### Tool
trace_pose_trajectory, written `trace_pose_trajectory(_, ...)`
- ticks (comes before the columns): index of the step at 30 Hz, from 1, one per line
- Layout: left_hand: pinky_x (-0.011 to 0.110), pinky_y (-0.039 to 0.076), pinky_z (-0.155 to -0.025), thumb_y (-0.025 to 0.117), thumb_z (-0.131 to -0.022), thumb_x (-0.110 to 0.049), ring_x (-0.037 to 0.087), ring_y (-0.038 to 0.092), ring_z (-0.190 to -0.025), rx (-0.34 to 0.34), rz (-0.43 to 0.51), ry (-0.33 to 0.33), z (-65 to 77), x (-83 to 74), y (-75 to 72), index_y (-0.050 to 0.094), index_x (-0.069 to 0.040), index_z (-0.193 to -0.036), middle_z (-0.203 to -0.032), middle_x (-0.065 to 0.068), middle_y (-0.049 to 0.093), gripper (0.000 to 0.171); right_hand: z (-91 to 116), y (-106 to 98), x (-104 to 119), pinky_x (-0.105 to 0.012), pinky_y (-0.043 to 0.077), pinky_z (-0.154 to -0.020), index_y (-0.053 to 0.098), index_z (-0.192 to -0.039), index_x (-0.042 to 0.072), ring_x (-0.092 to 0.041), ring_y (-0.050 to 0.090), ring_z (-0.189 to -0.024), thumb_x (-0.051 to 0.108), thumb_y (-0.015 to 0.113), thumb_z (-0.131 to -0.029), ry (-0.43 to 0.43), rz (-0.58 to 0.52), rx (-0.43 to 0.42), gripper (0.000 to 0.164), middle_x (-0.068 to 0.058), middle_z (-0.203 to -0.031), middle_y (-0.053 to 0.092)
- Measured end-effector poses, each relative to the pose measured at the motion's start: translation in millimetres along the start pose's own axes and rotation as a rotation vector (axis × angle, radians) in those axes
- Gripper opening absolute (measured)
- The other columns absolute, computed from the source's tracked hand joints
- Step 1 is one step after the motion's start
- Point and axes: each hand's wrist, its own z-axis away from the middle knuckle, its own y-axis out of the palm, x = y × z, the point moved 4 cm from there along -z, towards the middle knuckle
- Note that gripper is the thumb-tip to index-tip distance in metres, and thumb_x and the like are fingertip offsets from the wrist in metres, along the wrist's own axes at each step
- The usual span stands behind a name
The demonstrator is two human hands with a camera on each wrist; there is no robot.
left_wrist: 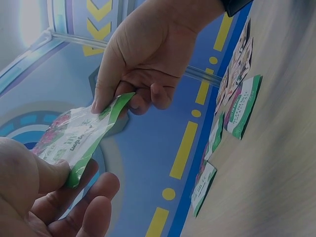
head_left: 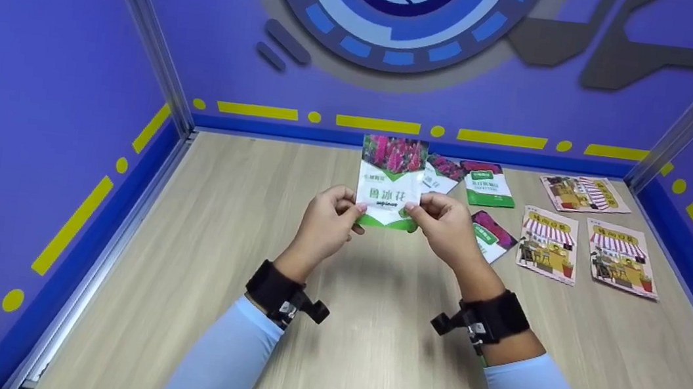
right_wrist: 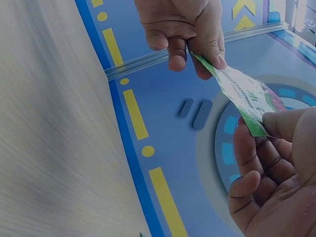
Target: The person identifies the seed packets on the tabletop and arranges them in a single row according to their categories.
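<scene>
From the head camera, both hands hold one flat white-and-green seed packet with pink flowers printed across its top [head_left: 391,182], upright above the pale wood-grain surface [head_left: 369,329]. The left hand [head_left: 324,223] pinches the packet's lower left edge between thumb and curled fingers, and the right hand [head_left: 446,226] pinches the lower right edge the same way. Each wrist carries a black strap with a small camera, above a light blue sleeve. Behind and to the right of the right hand lie three more green-and-white seed packets with magenta flower pictures [head_left: 488,185] (one near the right hand is partly hidden by it). Further right sit three pink cards printed with a striped-awning shopfront [head_left: 620,256], flat on the surface and apart from one another. Blue walls with yellow dashes enclose the scene.

In the left wrist view, the left hand [left_wrist: 47,192] grips the packet's [left_wrist: 74,136] green corner under its thumb, the other fingers loosely spread beneath. The right hand [left_wrist: 148,59] pinches the opposite corner. The packet sags a little between them.

In the right wrist view, the right hand [right_wrist: 276,173] clamps the packet [right_wrist: 247,96] with its thumb, and the left hand [right_wrist: 185,27] pinches the far corner.
</scene>
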Motion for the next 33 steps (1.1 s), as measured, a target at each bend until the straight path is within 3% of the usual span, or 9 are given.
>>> trace_pose_trajectory(8,0.033,0.053,-0.049,0.06,-0.089,-0.03,0.023,0.068,-0.064,-0.002,-0.011,-0.009,1.8,0.8,1.5,0.057,-0.014,-0.09,-0.076,0.003,0.069,0.016,5,-1,8,-0.026,0.04,-0.05,0.067,-0.088,0.008,-0.012,0.047,-0.059,0.032,0.067,-0.084,0.023,0.011,0.005,0.024,-0.008,-0.069,0.06)
trace_pose_trajectory(13,0.033,0.053,-0.049,0.06,-0.089,-0.03,0.022,0.068,-0.063,-0.003,-0.023,-0.014,2.5,0.6,1.2,0.057,-0.014,-0.09,-0.075,0.003,0.069,0.015,11,0,23,-0.026,0.041,-0.05,0.068,-0.089,0.008,-0.012,0.048,-0.059,0.03,0.066,-0.085,0.026,0.028,0.007,0.023,-0.006,-0.068,0.059)
trace_pose_trajectory(19,0.035,0.054,-0.05,0.06,-0.089,-0.03,0.023,0.068,-0.063,-0.004,-0.011,-0.014,-0.3,-0.4,1.7,0.057,-0.013,-0.091,-0.076,0.003,0.069,0.017,9,-2,25,-0.025,0.043,-0.05,0.067,-0.089,0.007,-0.011,0.049,-0.058,0.03,0.066,-0.085,0.032,0.024,0.007,0.023,-0.006,-0.07,0.061)
trace_pose_trajectory(26,0.034,0.053,-0.05,0.059,-0.09,-0.026,0.028,0.068,-0.065,0.011,0.008,-0.04,-5.4,2.4,2.7,0.056,-0.01,-0.094,-0.081,0.013,0.069,0.017,6,-3,23,-0.024,0.044,-0.05,0.067,-0.089,0.009,-0.01,0.05,-0.057,0.031,0.066,-0.085,0.074,0.021,0.027,0.023,-0.01,-0.074,0.063)
trace_pose_trajectory(29,0.033,0.053,-0.05,0.058,-0.091,-0.024,0.03,0.069,-0.067,0.01,-0.002,-0.066,-7.3,6.7,1.9,0.056,-0.008,-0.096,-0.082,0.015,0.068,0.016,5,-4,21,-0.028,0.049,-0.054,0.067,-0.092,0.01,-0.012,0.054,-0.061,0.032,0.065,-0.086,0.084,0.044,0.062,0.023,-0.011,-0.079,0.065)
trace_pose_trajectory(33,0.039,0.055,-0.056,0.059,-0.09,-0.023,0.028,0.066,-0.061,-0.011,-0.006,-0.071,-9.9,16.1,-3.6,0.056,-0.011,-0.093,-0.079,0.013,0.067,0.014,1,-5,8,-0.039,0.055,-0.065,0.068,-0.102,0.016,-0.017,0.066,-0.076,0.04,0.059,-0.088,0.096,0.057,0.098,0.03,-0.008,-0.089,0.069)
